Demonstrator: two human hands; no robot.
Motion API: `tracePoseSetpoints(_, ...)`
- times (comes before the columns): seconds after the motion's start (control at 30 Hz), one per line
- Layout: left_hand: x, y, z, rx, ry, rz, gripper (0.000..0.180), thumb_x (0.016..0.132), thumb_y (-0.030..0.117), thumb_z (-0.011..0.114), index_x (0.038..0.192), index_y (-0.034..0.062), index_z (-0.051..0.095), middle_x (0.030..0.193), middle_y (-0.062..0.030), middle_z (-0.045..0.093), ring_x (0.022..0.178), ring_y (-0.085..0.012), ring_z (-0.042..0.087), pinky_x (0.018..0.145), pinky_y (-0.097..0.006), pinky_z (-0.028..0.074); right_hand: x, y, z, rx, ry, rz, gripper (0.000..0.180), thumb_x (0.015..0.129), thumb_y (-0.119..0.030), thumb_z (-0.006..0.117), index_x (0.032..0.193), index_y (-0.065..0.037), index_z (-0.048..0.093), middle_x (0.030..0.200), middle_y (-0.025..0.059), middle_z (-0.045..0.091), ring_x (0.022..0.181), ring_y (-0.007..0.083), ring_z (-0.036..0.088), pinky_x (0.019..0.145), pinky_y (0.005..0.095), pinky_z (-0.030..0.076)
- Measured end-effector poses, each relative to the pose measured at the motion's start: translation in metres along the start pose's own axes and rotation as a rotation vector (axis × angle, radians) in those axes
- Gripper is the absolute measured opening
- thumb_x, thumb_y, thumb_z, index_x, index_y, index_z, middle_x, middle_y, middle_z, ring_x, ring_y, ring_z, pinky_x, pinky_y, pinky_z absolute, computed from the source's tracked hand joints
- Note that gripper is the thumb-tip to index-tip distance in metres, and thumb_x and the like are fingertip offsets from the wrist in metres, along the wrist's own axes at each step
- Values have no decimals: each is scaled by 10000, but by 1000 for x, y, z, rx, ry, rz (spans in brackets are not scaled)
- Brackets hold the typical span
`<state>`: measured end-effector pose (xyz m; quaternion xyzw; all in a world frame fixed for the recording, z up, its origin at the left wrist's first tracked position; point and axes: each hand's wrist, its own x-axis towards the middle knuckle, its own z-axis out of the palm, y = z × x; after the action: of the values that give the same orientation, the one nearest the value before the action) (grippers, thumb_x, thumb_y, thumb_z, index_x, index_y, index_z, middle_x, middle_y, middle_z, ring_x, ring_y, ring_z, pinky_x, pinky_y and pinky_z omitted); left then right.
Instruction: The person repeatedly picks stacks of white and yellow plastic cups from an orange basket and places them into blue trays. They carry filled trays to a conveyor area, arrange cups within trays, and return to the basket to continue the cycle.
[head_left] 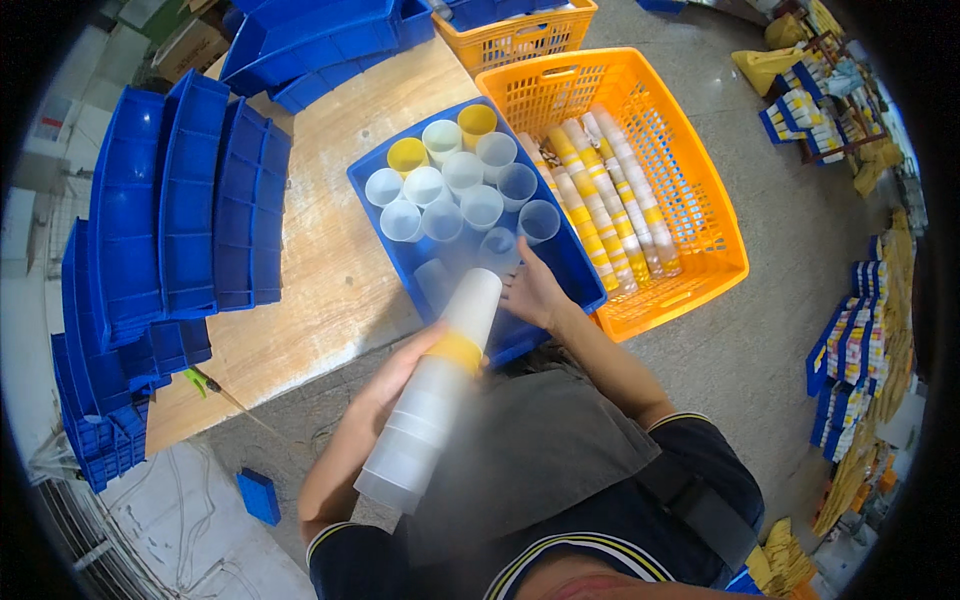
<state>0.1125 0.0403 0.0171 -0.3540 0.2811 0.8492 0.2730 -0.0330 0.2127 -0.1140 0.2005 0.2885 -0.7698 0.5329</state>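
Note:
My left hand (405,365) is wrapped round a long stack of nested plastic cups (415,425), mostly translucent white with one yellow band. The stack slants over my lap, its narrow end pointing up toward the blue tray (395,262). Over the tray's near right part is my right hand (535,290), thumb raised apart from the fingers. Beside that thumb stands a translucent cup (498,246); whether the hand touches it, I cannot tell. More cups fill the tray's far part in rows, mouths up, including two yellow ones (408,156). Another pale cup (434,284) sits left of the stack's end, blurred.
An orange crate (715,215) right of the tray holds several long cup stacks (605,205). Blue bins (185,200) are piled on the left of the wooden table (330,200). Another orange crate (530,38) stands behind. Further right, blue trays of goods (845,350) rest on the floor.

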Motion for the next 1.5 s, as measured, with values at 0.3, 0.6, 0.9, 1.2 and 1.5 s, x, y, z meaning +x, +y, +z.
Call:
tracePoseSetpoints(0.3,-23,-17,-8,-468,-181,140,570,988,452,498,1313,-16,497,1102,-235,646,917,-300,684,769,-412,582,46,40,3,-772,24,117,621,1006,-482,439,1440,-40,409,1405,129,498,1286,268,460,1046,442,360)
tracePoseSetpoints(0.6,-31,-31,-16,-156,63,144,551,1017,373,408,1389,-32,407,1187,-259,597,959,-292,662,811,-365,575,-3,49,35,-113,-249,249,476,1021,-464,415,1250,-54,490,1157,135,618,1058,259,597,952,396,445)
tracePoseSetpoints(0.9,-28,-30,-18,-97,91,56,575,983,438,489,1328,-21,471,1061,-217,656,848,-252,680,757,-348,575,-29,49,35,-120,-330,186,491,1012,-491,421,1242,-68,519,1158,115,630,1089,246,593,1000,420,409)
tracePoseSetpoints(1.2,-42,-30,-33,49,144,-66,521,985,372,534,1319,-25,484,1086,-227,661,919,-267,691,768,-367,583,-19,52,33,-111,-123,-9,568,1010,-555,377,1284,-66,474,1206,141,598,1181,259,554,998,445,434)
tracePoseSetpoints(1.5,-12,-30,-31,126,69,-87,578,981,425,519,1330,-33,463,1081,-242,649,877,-283,684,734,-373,582,-59,22,26,-73,77,-215,505,1034,-453,381,1313,-37,446,1244,145,574,1192,267,545,1062,432,394)
